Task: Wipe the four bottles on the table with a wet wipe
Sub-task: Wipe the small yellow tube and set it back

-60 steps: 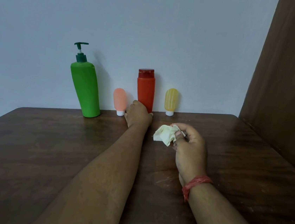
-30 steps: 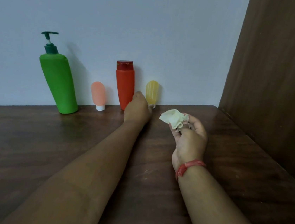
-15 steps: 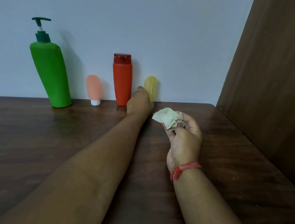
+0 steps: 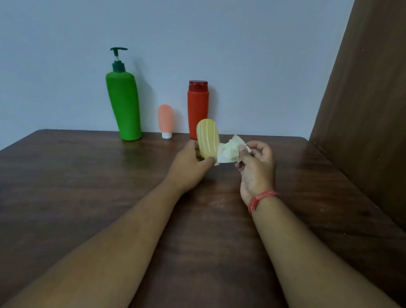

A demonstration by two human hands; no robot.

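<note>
Three bottles stand along the table's (image 4: 67,176) far edge; the fourth, a yellow bottle (image 4: 207,139), is gripped low by the left hand (image 4: 190,167). The right hand (image 4: 256,167) pinches the wet wipe (image 4: 228,151) against it. Likely risk: the bottle slipping once wet.

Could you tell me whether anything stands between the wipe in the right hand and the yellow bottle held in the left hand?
Nothing visible does. The left hand holds the yellow bottle off the table, and the wet wipe pinched by the right hand already lies against the bottle's right side.
</note>
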